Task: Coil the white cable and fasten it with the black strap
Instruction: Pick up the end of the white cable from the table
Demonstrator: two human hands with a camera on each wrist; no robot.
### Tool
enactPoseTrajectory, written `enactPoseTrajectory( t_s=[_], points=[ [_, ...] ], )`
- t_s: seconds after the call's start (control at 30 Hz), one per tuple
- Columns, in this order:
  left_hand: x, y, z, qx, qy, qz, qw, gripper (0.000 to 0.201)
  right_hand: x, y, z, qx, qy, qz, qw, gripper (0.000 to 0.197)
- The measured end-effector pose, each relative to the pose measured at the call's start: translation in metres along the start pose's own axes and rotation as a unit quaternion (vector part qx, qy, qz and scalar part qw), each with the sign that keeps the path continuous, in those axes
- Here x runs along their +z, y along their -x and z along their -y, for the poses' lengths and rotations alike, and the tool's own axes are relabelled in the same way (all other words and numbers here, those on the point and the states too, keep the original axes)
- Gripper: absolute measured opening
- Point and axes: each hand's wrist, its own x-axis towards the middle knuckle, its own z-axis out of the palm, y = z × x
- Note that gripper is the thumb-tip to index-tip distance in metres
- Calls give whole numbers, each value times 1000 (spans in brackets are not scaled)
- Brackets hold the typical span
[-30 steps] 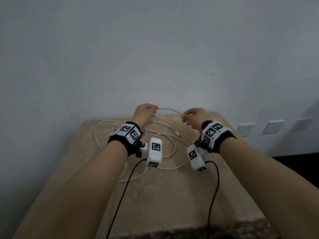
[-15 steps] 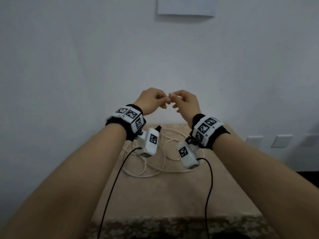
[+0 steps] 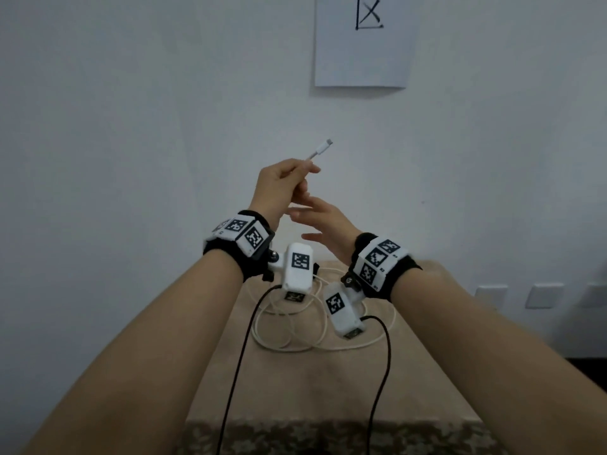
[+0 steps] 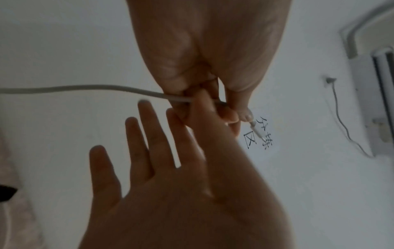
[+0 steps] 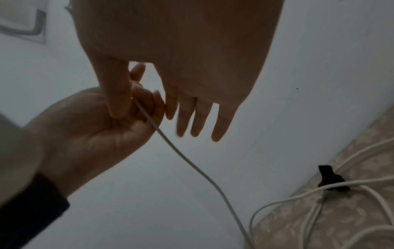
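Note:
My left hand [image 3: 297, 174] is raised in front of the wall and pinches the white cable [image 3: 295, 326] just behind its plug [image 3: 323, 147], which points up and to the right. From that hand the cable [image 5: 181, 155] hangs down to loose loops on the beige table [image 3: 328, 389]. My right hand [image 3: 308, 221] sits just below the left one with straight, spread fingers [image 4: 136, 143]; its thumb [image 5: 117, 101] touches the left hand beside the cable. The black strap [image 5: 329, 180] is wrapped on the cable among the loops on the table.
The wall stands right behind the table and carries a paper sign [image 3: 361, 41] and switch plates [image 3: 542, 295] at the right. Black leads [image 3: 236, 372] from the wrist cameras trail over the table's front.
Both hands have risen from the table to in front of the wall. The left hand has lifted the cable's plug end; the right hand has spread from a pinch.

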Motion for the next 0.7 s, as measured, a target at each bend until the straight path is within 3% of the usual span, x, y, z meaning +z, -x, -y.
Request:
enactPoseTrajectory(
  t_s=[0.07, 0.2, 0.33, 0.43, 0.53, 0.6, 0.7],
  points=[
    [1, 4, 1, -20, 32, 4, 999, 18, 4, 1, -1, -10, 53, 10, 998, 44],
    [0, 8, 6, -45, 39, 9, 998, 21, 9, 1, -6, -6, 154, 14, 988, 8],
    [-15, 3, 12, -44, 44, -52, 997, 21, -3, -7, -14, 3, 219, -13, 976, 10],
    [-44, -4, 13, -47, 36, -99, 993, 21, -26, -9, -23, 29, 166, -66, 984, 8],
    [-74, -4, 18, -64, -38, -67, 995, 21, -54, -6, -32, 63, 19, -172, 983, 6],
    [-88, 0, 27, -84, -121, -45, 988, 21, -67, -7, -33, 80, -50, -195, 976, 11],
    [-94, 7, 45, -114, -164, -37, 979, 21, -74, -6, -33, 109, 10, -181, 977, 13]
  ],
)
